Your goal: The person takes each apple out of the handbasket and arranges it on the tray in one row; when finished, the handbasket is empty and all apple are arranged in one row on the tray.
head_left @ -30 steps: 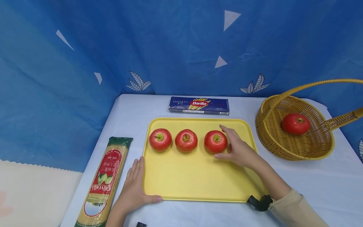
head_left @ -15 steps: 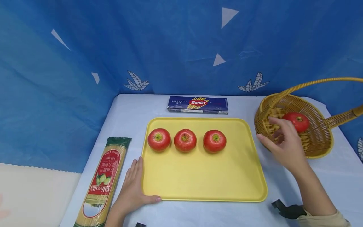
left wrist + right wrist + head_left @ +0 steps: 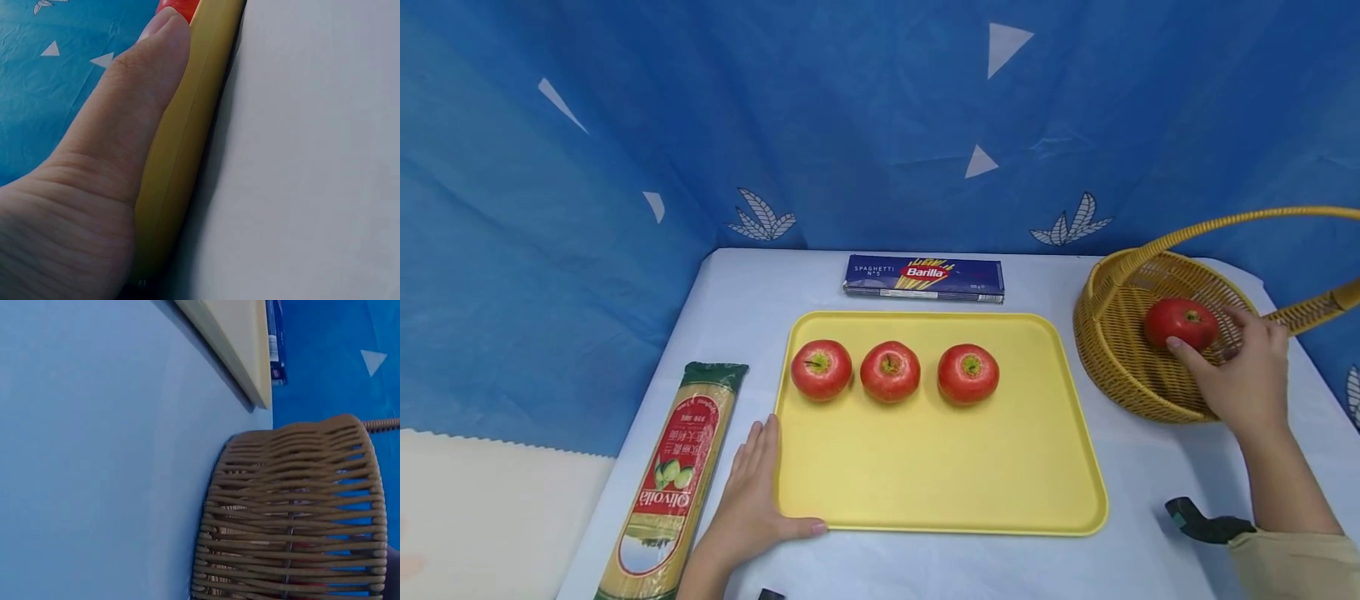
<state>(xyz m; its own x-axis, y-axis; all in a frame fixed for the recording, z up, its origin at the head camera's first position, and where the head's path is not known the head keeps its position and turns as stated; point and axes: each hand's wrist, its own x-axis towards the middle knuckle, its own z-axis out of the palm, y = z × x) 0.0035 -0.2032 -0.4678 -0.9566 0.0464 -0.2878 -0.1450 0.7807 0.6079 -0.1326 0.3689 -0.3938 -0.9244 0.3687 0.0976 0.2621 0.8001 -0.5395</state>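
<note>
In the head view my right hand [image 3: 1251, 371] reaches over the near rim of a wicker basket [image 3: 1108, 367]. Its thumb lies against a red apple [image 3: 1180, 323] inside, and its fingers curl at the fruit's right side. My left hand [image 3: 748, 500] lies flat along the left edge of a yellow tray [image 3: 940, 467], thumb on the near edge. On the tray sit a left apple [image 3: 822, 370], a middle apple [image 3: 890, 372] and a right apple [image 3: 967, 374] in a row. The left wrist view has my left thumb [image 3: 119, 119] along the tray's rim [image 3: 187, 131].
A bag of spaghetti [image 3: 670, 483] lies left of my left hand. Behind the tray lies a blue spaghetti box [image 3: 923, 278]. The basket's tall handle [image 3: 1247, 221] arches over its opening. The right wrist view shows mostly the basket's woven side [image 3: 294, 512].
My right hand has left the right apple on the tray and moved right into the basket, reaching the apple there. My left hand has stayed at the tray's corner.
</note>
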